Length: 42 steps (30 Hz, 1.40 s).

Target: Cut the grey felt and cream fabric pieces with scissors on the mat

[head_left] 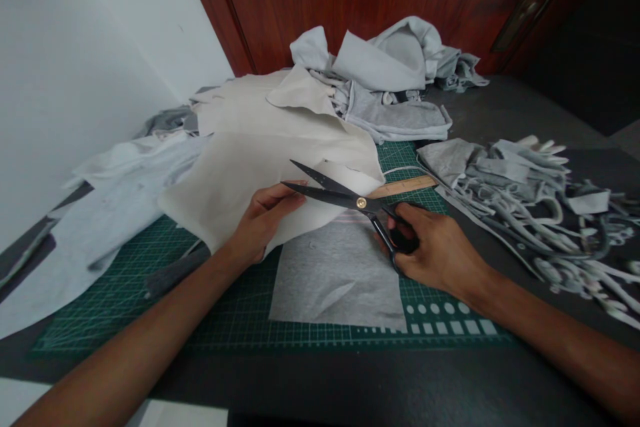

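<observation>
A pair of black scissors (361,202) is in my right hand (440,247), fingers through the handles. The blades are spread apart and point left over a large cream fabric sheet (240,167). My left hand (265,217) is closed on the front edge of that cream fabric, with its fingertips by the lower blade's tip. Below the scissors a grey fabric piece (340,273) lies flat on the green cutting mat (230,327). A wooden ruler (405,185) shows partly from under the cream fabric, right of the blades.
Heaped grey fabric (390,67) sits at the back against a reddish wooden door (340,0). To the right lies a tangle of grey fabric scraps (540,213). Pale fabric (125,193) spreads over the mat's left side, near a white wall (100,47).
</observation>
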Available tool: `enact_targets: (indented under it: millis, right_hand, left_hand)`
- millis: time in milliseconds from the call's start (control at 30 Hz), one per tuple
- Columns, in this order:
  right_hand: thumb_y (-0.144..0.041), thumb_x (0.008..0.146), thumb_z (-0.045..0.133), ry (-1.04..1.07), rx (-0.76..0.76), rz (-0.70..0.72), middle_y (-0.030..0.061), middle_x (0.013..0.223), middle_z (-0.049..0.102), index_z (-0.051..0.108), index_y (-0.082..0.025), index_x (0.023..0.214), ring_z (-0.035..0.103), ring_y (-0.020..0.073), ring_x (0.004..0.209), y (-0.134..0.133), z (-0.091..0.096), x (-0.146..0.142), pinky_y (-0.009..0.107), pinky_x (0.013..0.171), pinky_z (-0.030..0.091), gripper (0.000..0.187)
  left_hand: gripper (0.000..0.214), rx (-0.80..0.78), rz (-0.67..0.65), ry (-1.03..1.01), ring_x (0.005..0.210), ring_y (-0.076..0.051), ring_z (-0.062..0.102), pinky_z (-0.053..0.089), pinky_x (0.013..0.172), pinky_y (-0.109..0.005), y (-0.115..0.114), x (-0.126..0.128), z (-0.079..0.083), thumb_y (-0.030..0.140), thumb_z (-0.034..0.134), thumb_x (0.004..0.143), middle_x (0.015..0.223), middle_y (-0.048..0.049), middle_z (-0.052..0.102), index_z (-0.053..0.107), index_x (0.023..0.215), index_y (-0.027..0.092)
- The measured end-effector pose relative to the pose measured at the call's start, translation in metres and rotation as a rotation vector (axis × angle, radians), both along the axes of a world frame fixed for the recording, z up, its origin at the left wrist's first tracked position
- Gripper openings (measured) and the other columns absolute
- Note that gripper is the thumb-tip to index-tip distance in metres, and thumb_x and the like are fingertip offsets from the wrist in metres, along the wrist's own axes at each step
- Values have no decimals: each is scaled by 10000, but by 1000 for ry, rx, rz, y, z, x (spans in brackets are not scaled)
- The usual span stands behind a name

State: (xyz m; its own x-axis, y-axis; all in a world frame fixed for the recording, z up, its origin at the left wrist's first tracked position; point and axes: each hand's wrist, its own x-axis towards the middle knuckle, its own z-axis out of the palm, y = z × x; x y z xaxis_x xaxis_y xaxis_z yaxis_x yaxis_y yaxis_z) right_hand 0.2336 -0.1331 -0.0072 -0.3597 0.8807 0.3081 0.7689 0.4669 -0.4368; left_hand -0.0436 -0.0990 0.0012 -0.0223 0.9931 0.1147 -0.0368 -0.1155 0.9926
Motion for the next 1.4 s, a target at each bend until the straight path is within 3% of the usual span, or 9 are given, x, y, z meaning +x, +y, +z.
enact_targets:
  millis: [367,633,933,1033,1200,1400]
  right_hand:
    - [-132,637,586,35,-67,2,-25,689,579,519,-211,811,526,129,579,0,3,-1,242,544,353,202]
    - [-126,626,594,58,-81,-2,-26,695,585,521,-209,806,522,125,581,1,3,-2,241,543,353,211]
    - [-268,765,642,153,-90,-33,-37,632,575,516,-219,803,511,121,526,5,2,0,244,512,358,141]
    - [-340,812,635,188,-74,-76,-50,580,529,520,-223,803,477,114,482,10,2,5,243,485,350,165]
    - [-358,815,643,179,-60,-69,-49,582,531,507,-231,799,495,122,493,12,-1,7,251,491,375,187]
    - [-385,831,630,223,-52,-94,-20,658,588,518,-233,824,528,135,541,11,-2,7,256,504,403,188]
  left_hand:
    - [162,-29,2,13,961,-253,716,585,794,-332,-1,0,3,315,831,703,828,2,784,814,862,292]
    - [157,-43,-12,11,867,-230,722,587,747,-313,-1,-2,3,301,819,711,841,11,787,816,867,289]
    - [125,12,37,20,970,-218,712,575,814,-286,-4,2,3,280,814,709,948,22,794,815,827,321]
    - [178,10,-14,29,1001,-222,706,573,817,-283,-5,3,4,291,816,716,986,12,791,815,892,319]
    - [311,-10,-71,49,880,-208,717,560,667,-250,-4,1,3,372,827,737,991,-26,789,795,1035,287]
    - [276,12,-80,106,758,-166,689,516,598,-221,-4,4,3,422,817,758,889,-25,790,811,981,259]
